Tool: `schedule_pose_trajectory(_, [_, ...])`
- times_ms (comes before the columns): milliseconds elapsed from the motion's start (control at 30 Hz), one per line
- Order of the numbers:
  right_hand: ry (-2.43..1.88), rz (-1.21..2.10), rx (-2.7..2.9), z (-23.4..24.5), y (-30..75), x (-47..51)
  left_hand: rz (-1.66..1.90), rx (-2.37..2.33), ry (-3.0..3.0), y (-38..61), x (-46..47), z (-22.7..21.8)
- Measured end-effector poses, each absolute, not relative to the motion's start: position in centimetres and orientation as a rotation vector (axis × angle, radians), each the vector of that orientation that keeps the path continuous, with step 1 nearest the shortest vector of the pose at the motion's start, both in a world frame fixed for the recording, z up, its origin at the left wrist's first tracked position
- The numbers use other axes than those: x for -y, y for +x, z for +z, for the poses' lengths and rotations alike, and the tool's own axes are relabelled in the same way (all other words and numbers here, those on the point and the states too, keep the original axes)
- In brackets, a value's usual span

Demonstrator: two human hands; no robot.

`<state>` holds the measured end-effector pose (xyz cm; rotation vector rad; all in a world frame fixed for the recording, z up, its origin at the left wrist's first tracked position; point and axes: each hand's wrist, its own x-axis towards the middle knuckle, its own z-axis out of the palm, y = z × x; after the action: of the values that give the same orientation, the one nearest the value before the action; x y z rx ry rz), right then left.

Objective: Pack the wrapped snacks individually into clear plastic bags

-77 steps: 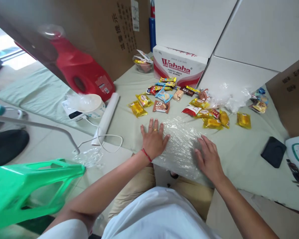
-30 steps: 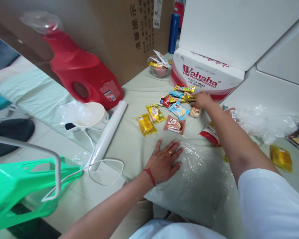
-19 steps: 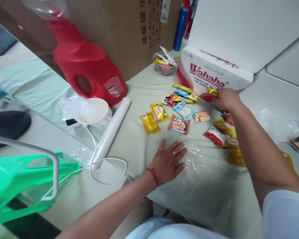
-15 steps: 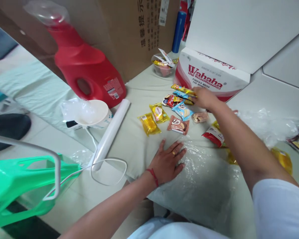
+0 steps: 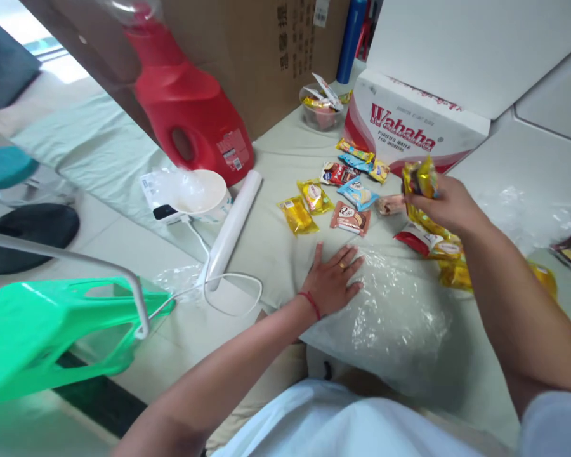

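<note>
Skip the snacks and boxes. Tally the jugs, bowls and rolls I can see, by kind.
Red jug: 1
Bowls: 2, the white bowl and the clear bowl
White roll: 1
Total: 4

Bright, even daylight fills the scene. It comes from the window area [image 5: 42,47] at upper left, which is blown out to near white. Shadows are soft, with only a faint one under the left hand [image 5: 335,279]. The clear plastic sheet [image 5: 400,304] throws scattered white glints. Motion blur smears the right hand [image 5: 445,203] and its yellow snack packet [image 5: 421,178]. Wide-angle distortion stretches the green stool [image 5: 52,330] and tilts the red detergent jug [image 5: 190,108], and detail softens toward the edges.
</note>
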<state>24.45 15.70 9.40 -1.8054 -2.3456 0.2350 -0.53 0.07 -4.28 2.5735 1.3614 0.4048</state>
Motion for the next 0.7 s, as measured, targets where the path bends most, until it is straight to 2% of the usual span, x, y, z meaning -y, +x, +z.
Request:
schedule_pose_trajectory(133, [-1.838,0.705,2.430,8.9,27.7,-5.9,0.382,-1.457,2.497,0.1,0.9,-4.4])
schedule_pose_trajectory(233, [-1.822,0.810,2.510,6.9,26.8,-0.7,0.343,-1.532,2.427,0.4,1.8,-4.2])
schedule_pose_trajectory(433, [-2.094,0.560,2.592,3.7,22.0,3.2,0.276,-1.596,2.407,-1.8,2.4,-3.4])
schedule_pose_trajectory(700, [-1.794,0.244,2.646,3.4,21.2,6.0,0.204,-1.494,2.560,-4.2,2.5,-3.7])
